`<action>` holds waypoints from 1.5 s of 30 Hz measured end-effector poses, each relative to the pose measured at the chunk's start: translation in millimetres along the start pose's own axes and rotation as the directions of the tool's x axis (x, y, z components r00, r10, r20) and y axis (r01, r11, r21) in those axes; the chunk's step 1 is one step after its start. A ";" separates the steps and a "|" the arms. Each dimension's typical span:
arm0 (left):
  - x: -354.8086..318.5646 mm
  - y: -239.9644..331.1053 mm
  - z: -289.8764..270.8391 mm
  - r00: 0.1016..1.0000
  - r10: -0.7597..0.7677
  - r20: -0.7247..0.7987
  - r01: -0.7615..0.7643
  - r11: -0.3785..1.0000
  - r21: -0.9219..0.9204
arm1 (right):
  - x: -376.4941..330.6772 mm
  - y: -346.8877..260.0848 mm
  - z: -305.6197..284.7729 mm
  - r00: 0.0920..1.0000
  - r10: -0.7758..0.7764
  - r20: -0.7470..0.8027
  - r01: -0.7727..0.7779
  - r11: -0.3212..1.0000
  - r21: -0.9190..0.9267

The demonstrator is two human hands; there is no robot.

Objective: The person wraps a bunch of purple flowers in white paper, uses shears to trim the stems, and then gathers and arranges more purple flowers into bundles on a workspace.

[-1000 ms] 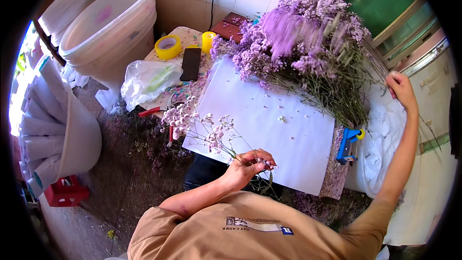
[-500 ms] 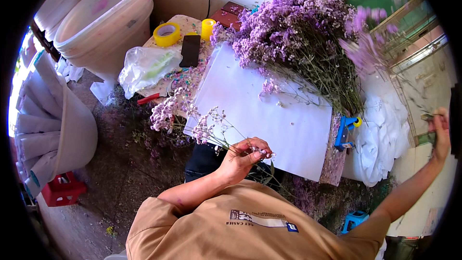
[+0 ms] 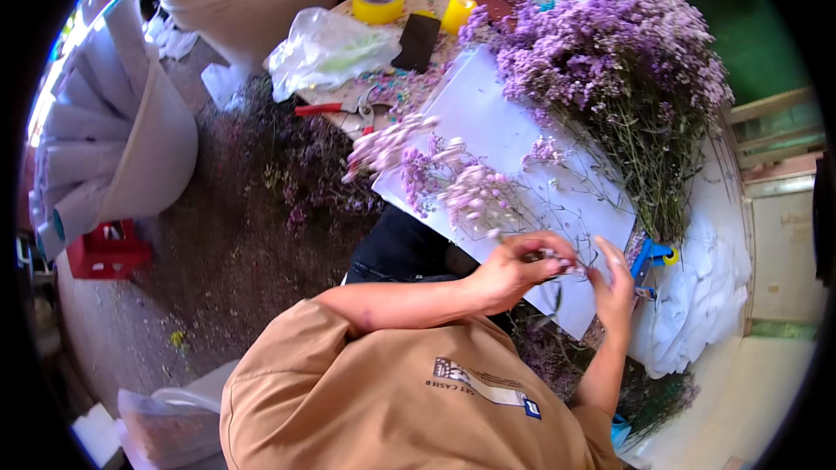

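My left hand (image 3: pixel 522 271) is closed around the thin stems of a small bunch of pink-purple flower sprigs (image 3: pixel 479 191). Their heads point away to the upper left, partly blurred, over the near edge of a stack of white paper sheets (image 3: pixel 470 113). Close beside it, my right hand (image 3: pixel 615 285) has its thumb and fingers apart by the stem ends. A large heap of purple flowers (image 3: pixel 618 61) lies on the far right of the paper, stems toward me. One loose sprig (image 3: pixel 544 152) rests on the sheets.
Clear plastic (image 3: pixel 326 52), yellow tape rolls (image 3: pixel 378 3), a black phone (image 3: pixel 416 43) and red-handled pruners (image 3: pixel 335 108) lie on the table. A blue tape dispenser (image 3: pixel 646 263) sits at the right edge. Left stand a bucket of wrapped rolls (image 3: pixel 165 157) and a red stool (image 3: pixel 109 251).
My right hand has come in from the far right to beside my left hand, and the sprig it carried now appears among the left hand's bunch. The view has shifted.
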State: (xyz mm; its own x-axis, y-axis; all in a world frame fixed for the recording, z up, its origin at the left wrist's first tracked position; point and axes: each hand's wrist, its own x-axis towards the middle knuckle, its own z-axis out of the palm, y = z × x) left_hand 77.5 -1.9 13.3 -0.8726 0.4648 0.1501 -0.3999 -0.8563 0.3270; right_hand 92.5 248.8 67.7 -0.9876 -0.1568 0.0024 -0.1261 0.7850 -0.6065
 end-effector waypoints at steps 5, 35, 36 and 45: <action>48.2 -23.9 22.4 0.979 -0.072 0.189 0.073 0.997 0.003 | -31.6 -51.0 9.5 0.955 0.043 0.295 -0.239 0.703 0.670; 58.7 18.1 -144.1 0.942 -0.132 0.309 -0.299 -0.749 0.592 | 16.6 133.1 110.4 0.987 -0.064 -0.149 -0.044 0.777 -0.628; 68.2 19.1 -147.6 0.938 -0.131 0.322 -0.293 -0.795 0.531 | 25.1 120.6 102.5 0.993 -0.024 -0.111 -0.047 0.802 -0.595; 76.4 30.6 -132.4 0.942 -0.172 0.287 -0.321 -0.709 0.628 | 153.6 68.3 -78.7 0.870 -0.175 -0.462 -0.141 0.808 -0.572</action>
State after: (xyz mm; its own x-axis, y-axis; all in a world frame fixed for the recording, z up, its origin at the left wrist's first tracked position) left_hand -38.6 -22.4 -88.8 -0.6728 0.6502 0.3529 0.7397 0.5991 0.3065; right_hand -75.2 325.4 89.3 -0.8799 0.0032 0.4752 -0.0159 0.9992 -0.0362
